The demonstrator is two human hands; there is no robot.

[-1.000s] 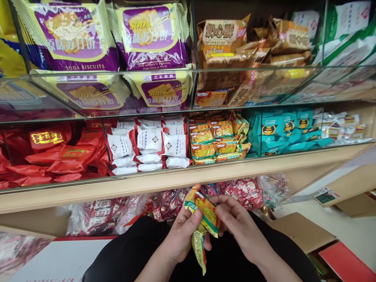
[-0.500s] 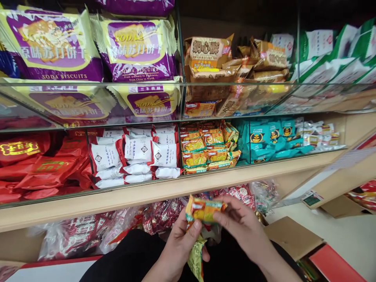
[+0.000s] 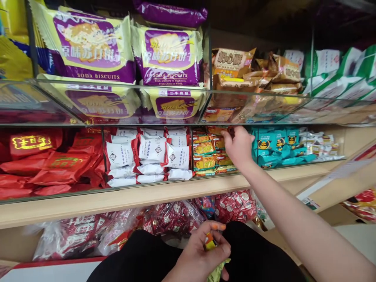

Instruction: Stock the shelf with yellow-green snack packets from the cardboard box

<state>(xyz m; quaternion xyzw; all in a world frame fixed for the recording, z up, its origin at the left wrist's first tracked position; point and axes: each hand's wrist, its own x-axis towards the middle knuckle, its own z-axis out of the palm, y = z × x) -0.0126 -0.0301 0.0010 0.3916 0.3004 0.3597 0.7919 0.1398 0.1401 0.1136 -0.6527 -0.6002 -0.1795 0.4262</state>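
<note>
My right hand (image 3: 238, 145) reaches into the shelf compartment of small orange-and-green biscuit packets (image 3: 205, 148). Its fingertips grip the end of one biscuit packet (image 3: 217, 129) lying on top of the stack, just under the glass of the shelf above; part of those fingers is hidden. Low in front of my lap, my left hand (image 3: 202, 250) is closed round a yellow snack packet (image 3: 216, 271), whose pale yellow end hangs below the palm and whose orange corner shows between thumb and fingers.
White-and-red packets (image 3: 151, 148) fill the compartment to the left, teal packets (image 3: 266, 144) the one to the right. A glass shelf edge (image 3: 164, 124) runs above, bearing purple soda biscuit bags (image 3: 172, 55). Clear bags of red-wrapped sweets (image 3: 176, 215) lie beneath the wooden ledge (image 3: 164, 192).
My right hand has gone from beside my left hand up into the compartment with a biscuit packet. My left hand has dropped slightly, keeping its packet. The view has shifted left.
</note>
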